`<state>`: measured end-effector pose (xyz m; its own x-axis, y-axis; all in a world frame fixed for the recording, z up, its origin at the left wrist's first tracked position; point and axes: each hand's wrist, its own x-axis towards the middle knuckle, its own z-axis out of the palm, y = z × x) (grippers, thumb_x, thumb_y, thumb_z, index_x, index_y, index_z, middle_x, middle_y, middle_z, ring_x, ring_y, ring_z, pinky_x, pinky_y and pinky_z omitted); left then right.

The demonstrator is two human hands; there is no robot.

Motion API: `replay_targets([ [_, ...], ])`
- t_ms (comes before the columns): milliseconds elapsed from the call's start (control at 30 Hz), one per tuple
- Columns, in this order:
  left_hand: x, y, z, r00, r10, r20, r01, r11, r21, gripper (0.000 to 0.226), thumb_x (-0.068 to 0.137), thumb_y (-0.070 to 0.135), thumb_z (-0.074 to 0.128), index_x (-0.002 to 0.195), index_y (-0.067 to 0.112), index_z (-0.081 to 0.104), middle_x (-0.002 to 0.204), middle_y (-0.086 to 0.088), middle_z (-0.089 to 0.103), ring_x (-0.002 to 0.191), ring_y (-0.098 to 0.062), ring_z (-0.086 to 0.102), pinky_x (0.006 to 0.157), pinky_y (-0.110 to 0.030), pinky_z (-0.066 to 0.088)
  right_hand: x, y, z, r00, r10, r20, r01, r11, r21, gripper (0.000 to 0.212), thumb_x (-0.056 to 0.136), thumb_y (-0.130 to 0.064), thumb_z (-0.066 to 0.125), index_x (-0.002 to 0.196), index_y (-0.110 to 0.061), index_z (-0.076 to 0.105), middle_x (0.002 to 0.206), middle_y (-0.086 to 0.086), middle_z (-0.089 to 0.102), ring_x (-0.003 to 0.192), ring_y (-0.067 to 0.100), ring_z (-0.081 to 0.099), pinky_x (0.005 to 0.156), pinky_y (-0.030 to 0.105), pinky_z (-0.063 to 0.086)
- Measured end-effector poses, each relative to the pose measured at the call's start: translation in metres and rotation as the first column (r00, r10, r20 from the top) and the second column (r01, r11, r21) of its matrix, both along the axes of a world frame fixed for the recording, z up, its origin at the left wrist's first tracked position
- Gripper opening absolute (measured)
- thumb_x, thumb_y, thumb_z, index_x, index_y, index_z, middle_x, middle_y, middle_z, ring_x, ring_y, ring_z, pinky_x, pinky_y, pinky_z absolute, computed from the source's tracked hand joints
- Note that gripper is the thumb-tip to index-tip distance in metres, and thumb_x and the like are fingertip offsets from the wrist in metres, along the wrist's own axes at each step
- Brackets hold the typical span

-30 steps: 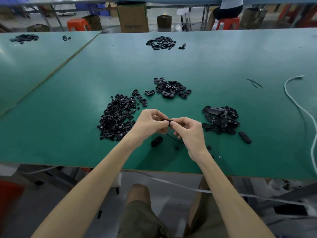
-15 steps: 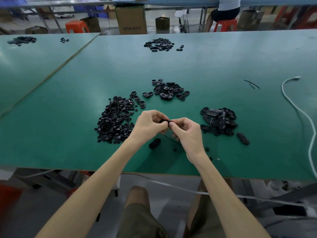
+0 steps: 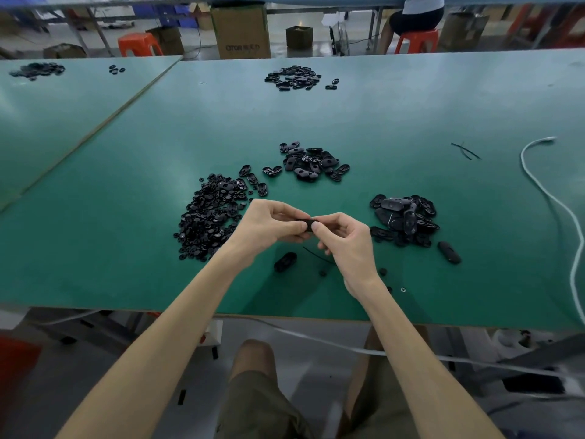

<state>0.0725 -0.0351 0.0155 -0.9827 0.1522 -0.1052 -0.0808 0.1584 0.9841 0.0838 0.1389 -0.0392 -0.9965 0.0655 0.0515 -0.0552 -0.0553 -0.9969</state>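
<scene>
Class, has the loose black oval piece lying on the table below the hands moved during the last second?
No. The black oval piece lies just as far from the small-parts pile as before.

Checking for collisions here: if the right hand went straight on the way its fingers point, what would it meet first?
The left hand: the right hand points left at it, both pinching one small black part between them. Depth looks matched, though one view cannot confirm.
</scene>
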Motion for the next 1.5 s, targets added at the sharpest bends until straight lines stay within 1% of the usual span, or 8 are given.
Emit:
replay_targets([
  [167, 0.000, 0.000, 0.000, 1.000, -0.015, -0.007, 0.015, 0.999, -0.041, 0.019, 0.086, -0.005, 0.077, 0.105, -0.009, 0.073, 0.087, -0.020, 0.077, 0.075, -0.022, 0.075, 0.077, -0.031, 0.064, 0.001, 0.001, 0.000, 1.000, 0.008, -0.001, -0.008, 1.000, -0.003, 0.008, 0.092, -0.010, 0.075, 0.090, -0.016, 0.078, 0.071, -0.003, 0.075, 0.058, 0.006, 0.061, 0.054, 0.018, 0.047],
  [467, 0.001, -0.002, 0.001, 1.000, -0.018, 0.001, 0.018, 0.997, -0.072, 0.019, 0.088, -0.003, 0.076, 0.105, -0.009, 0.072, 0.093, -0.023, 0.077, 0.077, -0.023, 0.074, 0.079, -0.032, 0.064, 0.002, 0.000, 0.001, 1.000, 0.016, 0.001, -0.016, 1.000, 0.007, 0.007, 0.092, -0.010, 0.076, 0.089, -0.016, 0.079, 0.071, -0.003, 0.075, 0.058, 0.005, 0.062, 0.055, 0.017, 0.048],
  [700, 0.000, 0.004, -0.002, 0.999, 0.050, -0.004, -0.050, 0.993, -0.108, 0.010, 0.086, -0.007, 0.074, 0.096, -0.005, 0.073, 0.081, -0.016, 0.078, 0.067, -0.019, 0.073, 0.070, -0.026, 0.061, 0.002, -0.001, 0.002, 1.000, 0.004, 0.001, -0.004, 1.000, 0.003, 0.007, 0.091, -0.006, 0.076, 0.088, -0.012, 0.079, 0.068, -0.002, 0.074, 0.057, 0.005, 0.060, 0.053, 0.016, 0.046],
  [900, -0.003, 0.009, -0.002, 0.997, 0.071, -0.022, -0.073, 0.978, -0.197, 0.011, 0.081, -0.003, 0.072, 0.091, 0.002, 0.074, 0.078, -0.015, 0.078, 0.071, -0.024, 0.074, 0.081, -0.036, 0.063, 0.002, -0.001, 0.001, 1.000, 0.002, -0.002, -0.002, 1.000, 0.009, 0.010, 0.091, -0.005, 0.076, 0.086, -0.012, 0.079, 0.061, -0.006, 0.068, 0.053, 0.005, 0.053, 0.052, 0.016, 0.043],
  [1100, -0.002, 0.015, -0.004, 0.993, 0.096, -0.068, -0.111, 0.956, -0.273, 0.012, 0.079, 0.003, 0.075, 0.088, 0.010, 0.075, 0.069, -0.005, 0.076, 0.062, -0.012, 0.071, 0.063, -0.020, 0.052, 0.000, -0.001, 0.001, 1.000, -0.009, -0.007, 0.009, 1.000, 0.014, 0.011, 0.090, -0.005, 0.077, 0.084, -0.014, 0.079, 0.064, -0.006, 0.070, 0.054, 0.003, 0.052, 0.054, 0.016, 0.042],
  [1267, -0.006, 0.011, -0.002, 0.997, 0.038, -0.063, -0.051, 0.973, -0.225, 0.011, 0.083, -0.001, 0.076, 0.093, 0.003, 0.076, 0.077, -0.013, 0.077, 0.066, -0.019, 0.073, 0.073, -0.030, 0.060, 0.001, 0.000, 0.000, 1.000, -0.024, -0.004, 0.024, 1.000, -0.008, 0.010, 0.090, -0.006, 0.076, 0.085, -0.015, 0.078, 0.064, -0.007, 0.069, 0.055, 0.005, 0.054, 0.054, 0.017, 0.044],
  [1367, -0.007, 0.002, 0.002, 0.999, -0.031, -0.041, 0.026, 0.994, -0.106, 0.017, 0.086, -0.005, 0.077, 0.103, -0.008, 0.073, 0.088, -0.021, 0.077, 0.073, -0.020, 0.075, 0.072, -0.027, 0.061, 0.001, 0.001, 0.000, 0.999, -0.033, -0.011, 0.033, 0.999, -0.033, 0.009, 0.091, -0.008, 0.076, 0.087, -0.016, 0.078, 0.067, -0.005, 0.071, 0.057, 0.007, 0.056, 0.055, 0.018, 0.045],
  [1501, -0.007, -0.002, 0.002, 0.999, -0.047, -0.016, 0.045, 0.995, -0.088, 0.015, 0.087, -0.005, 0.076, 0.102, -0.008, 0.073, 0.087, -0.020, 0.078, 0.077, -0.023, 0.077, 0.073, -0.026, 0.061, 0.001, 0.000, -0.001, 1.000, -0.013, -0.017, 0.013, 1.000, -0.020, 0.006, 0.091, -0.009, 0.077, 0.088, -0.014, 0.079, 0.068, -0.003, 0.072, 0.057, 0.008, 0.056, 0.054, 0.019, 0.045],
])
